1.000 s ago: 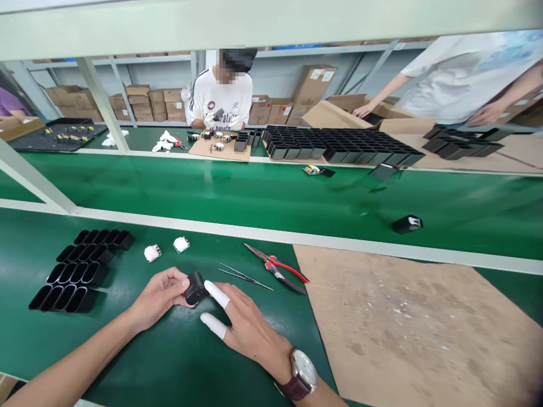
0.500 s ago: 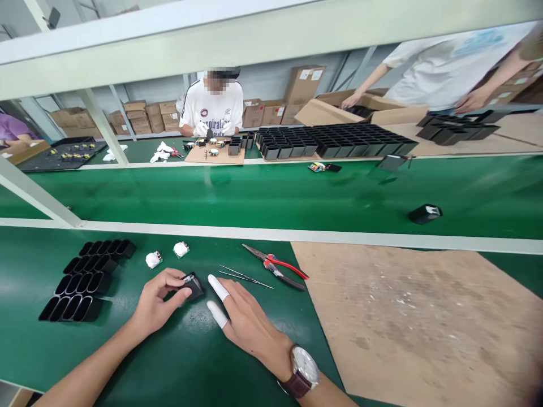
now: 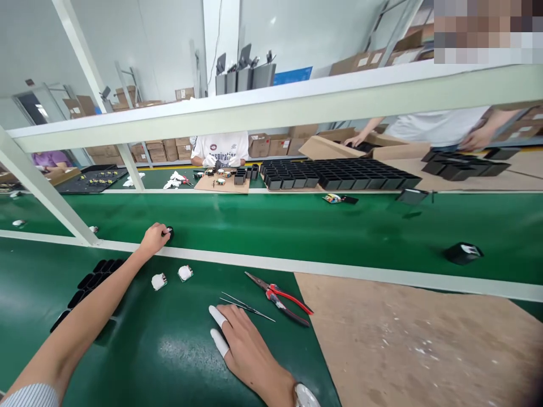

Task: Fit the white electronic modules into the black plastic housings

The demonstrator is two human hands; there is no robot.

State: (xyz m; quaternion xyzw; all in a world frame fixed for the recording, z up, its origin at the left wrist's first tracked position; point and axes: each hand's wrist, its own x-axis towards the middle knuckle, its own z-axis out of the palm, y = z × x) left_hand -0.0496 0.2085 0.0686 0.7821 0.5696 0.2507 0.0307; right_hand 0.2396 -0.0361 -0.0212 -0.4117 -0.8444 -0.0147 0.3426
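My left hand (image 3: 153,238) reaches over the white rail and grips a small black plastic casing (image 3: 171,232) at the green belt. My right hand (image 3: 248,345), white covers on two fingers, rests on the green bench with fingers apart and nothing in them. Beyond its fingertips lie metal tweezers (image 3: 250,308) and long-nose pliers (image 3: 282,298) with red and black handles. Two white-topped circuit parts (image 3: 159,281) sit between my left forearm and the tweezers. Several black casings (image 3: 82,282) stand in rows at the left, partly hidden behind that forearm.
A white rail (image 3: 237,267) divides the bench from the green belt (image 3: 254,226). Another black casing (image 3: 463,253) lies on the belt at right. Cardboard (image 3: 419,345) covers the bench's right side. Overhead runs a pale beam (image 3: 271,110). Co-workers sit and stand across the belt.
My left hand has moved forward and carried the black casing from the bench to the belt. My right hand stays nearly in place. The view has tilted up; the casing at right has shifted right.
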